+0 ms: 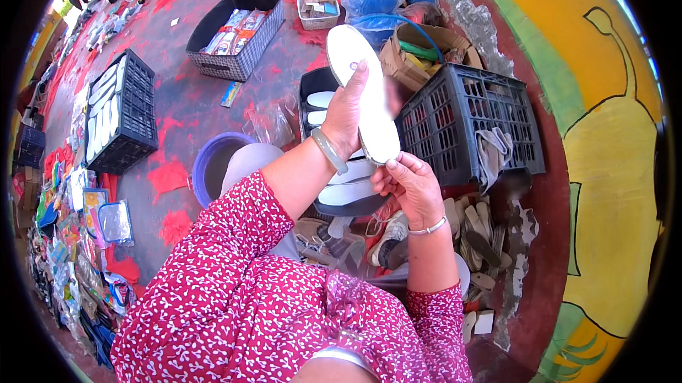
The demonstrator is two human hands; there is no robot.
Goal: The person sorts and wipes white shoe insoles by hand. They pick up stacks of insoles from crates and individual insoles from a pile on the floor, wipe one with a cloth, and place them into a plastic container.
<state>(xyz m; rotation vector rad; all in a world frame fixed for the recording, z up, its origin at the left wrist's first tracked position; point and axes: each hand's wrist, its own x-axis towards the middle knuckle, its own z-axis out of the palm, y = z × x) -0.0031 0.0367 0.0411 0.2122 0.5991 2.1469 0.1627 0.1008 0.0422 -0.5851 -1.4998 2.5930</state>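
White insole (373,114) slanted; left fingers (356,84) grip its left edge near middle, right fingers (410,163) pinch lower end.

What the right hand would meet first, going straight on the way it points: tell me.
The white sole, most likely: the right hand appears to pinch its lower end. Depth beyond that is unclear.

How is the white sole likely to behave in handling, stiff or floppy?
The white sole is probably fairly stiff: its far end extends past the left grip without visible sag. It looks thin, so likely light. Being flat, it should hardly roll.
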